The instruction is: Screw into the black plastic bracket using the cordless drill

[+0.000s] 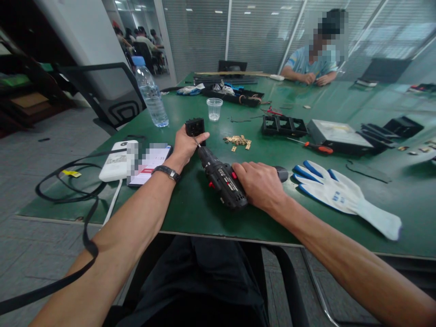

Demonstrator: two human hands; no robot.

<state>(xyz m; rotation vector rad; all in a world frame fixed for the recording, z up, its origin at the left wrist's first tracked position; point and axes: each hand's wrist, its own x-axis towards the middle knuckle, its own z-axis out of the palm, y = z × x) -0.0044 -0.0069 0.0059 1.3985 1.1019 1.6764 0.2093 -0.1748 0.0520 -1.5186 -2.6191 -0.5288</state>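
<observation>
The green counter (190,213) is seen filling most of the view, and one other person (311,63) is seated at its far end with both hands together. One black chair back (102,93) is pushed in at the left edge, and one black strap (68,200) is looped off that side. One flat grey box (339,135) is laid to the right, with one black frame of three open cells (283,126) just beside it. One white and blue glove (344,195) is spread flat near the right hand. One black cordless drill (223,179) is laid on the counter at the centre, its bit pointed away, and it is gripped around the body by the right hand (260,184), fingers closed over it. One white power bank (117,160) is set by the left wrist, touching one phone (150,163) with a lit screen. One clear water bottle (150,93) with a blue cap is stood upright beyond them. One small black socket block (195,128) is stood on edge just past the drill tip and is held by the left hand (185,147), thumb and fingers closed on it; the bit is met at its lower edge. One red-handled screwdriver (315,146) is laid in front of the grey box. One clear plastic cup (214,109) is stood upright behind the block. One small heap of brass pieces (237,141) is scattered just right of the block, too small to be counted.
</observation>
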